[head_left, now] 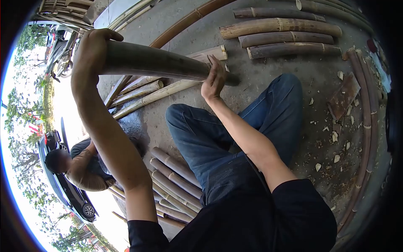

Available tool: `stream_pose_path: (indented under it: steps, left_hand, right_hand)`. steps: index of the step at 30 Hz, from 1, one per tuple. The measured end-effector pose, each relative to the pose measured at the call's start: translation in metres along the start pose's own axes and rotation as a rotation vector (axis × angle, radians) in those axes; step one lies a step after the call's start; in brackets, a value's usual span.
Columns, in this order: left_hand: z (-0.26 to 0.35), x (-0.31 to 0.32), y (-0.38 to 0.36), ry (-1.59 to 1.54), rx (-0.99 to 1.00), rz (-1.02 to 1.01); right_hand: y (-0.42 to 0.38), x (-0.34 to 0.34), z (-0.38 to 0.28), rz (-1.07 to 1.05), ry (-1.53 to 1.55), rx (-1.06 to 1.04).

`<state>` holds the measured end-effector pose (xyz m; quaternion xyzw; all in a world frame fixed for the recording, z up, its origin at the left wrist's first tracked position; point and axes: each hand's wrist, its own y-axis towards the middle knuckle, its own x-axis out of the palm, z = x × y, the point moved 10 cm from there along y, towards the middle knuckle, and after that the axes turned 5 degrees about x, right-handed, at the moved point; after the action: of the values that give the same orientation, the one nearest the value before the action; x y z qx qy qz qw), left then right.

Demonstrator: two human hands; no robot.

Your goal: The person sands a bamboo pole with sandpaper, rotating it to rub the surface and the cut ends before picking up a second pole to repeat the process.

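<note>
A thick dark bamboo pole (155, 61) is held up across the upper middle of the view. My left hand (90, 48) is at its near, wide end, the palm against it and the fingers bent over the end rim. Closer to the far end, my right hand (215, 80) grips the pole from the side, its fingers partly behind it. The pole's far tip points down toward the ground to the right of my right hand. Below the pole are my bent knees in blue jeans.
Cut bamboo lengths (281, 28) lie at the upper right, more (176, 172) beside my left leg. Long poles (364, 122) run down the right, near a rusty plate (344, 95) and wood chips. Another person (82, 168) sits at the left, before a parked car (69, 185).
</note>
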<state>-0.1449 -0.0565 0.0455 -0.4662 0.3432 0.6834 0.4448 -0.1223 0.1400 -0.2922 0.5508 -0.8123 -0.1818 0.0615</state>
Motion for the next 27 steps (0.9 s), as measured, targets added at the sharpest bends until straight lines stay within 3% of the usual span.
stream_pose_path:
  steps: [2, 4, 6, 9, 10, 12, 14, 16, 18, 21, 24, 27]
  left_hand:
    - [-0.008, 0.008, 0.006, -0.164, -0.069, -0.053]
    - [-0.003, 0.005, -0.005, -0.174, -0.115, 0.003]
    - [-0.017, 0.004, 0.005, -0.012, -0.055, -0.065]
    - [-0.036, 0.001, 0.001, -0.037, -0.186, -0.031]
    - [-0.034, 0.002, 0.001, -0.036, -0.184, -0.029]
    - [-0.023, 0.005, 0.000, -0.054, -0.136, -0.066]
    - [-0.021, 0.009, -0.005, -0.189, -0.230, -0.046]
    - [-0.027, 0.004, -0.003, -0.144, -0.192, -0.013]
    - [-0.041, 0.001, 0.002, -0.085, -0.196, -0.003]
    - [-0.031, -0.001, -0.002, -0.090, -0.182, 0.027]
    - [-0.017, 0.003, -0.002, -0.070, -0.178, -0.011]
    - [-0.018, 0.009, 0.005, -0.069, -0.225, -0.063]
  right_hand:
    - [0.011, -0.009, -0.089, 0.006, 0.169, -0.115]
    - [0.011, -0.010, -0.118, 0.048, 0.137, -0.202]
    - [0.011, -0.007, -0.085, 0.015, 0.153, -0.165]
    - [-0.002, 0.009, 0.010, -0.055, 0.078, 0.035]
    - [0.004, 0.007, 0.012, -0.069, 0.021, 0.080]
    - [0.007, 0.009, -0.034, -0.167, 0.162, 0.040]
    - [0.017, 0.001, -0.111, -0.196, 0.302, -0.092]
    - [0.019, 0.002, -0.111, -0.219, 0.348, -0.159]
    - [0.014, 0.007, -0.066, -0.319, 0.222, -0.139]
    - [0.015, 0.024, 0.007, -0.410, 0.172, 0.036]
    - [0.017, 0.021, -0.038, -0.511, 0.194, 0.159]
    - [0.031, -0.003, -0.100, -0.377, 0.283, -0.124]
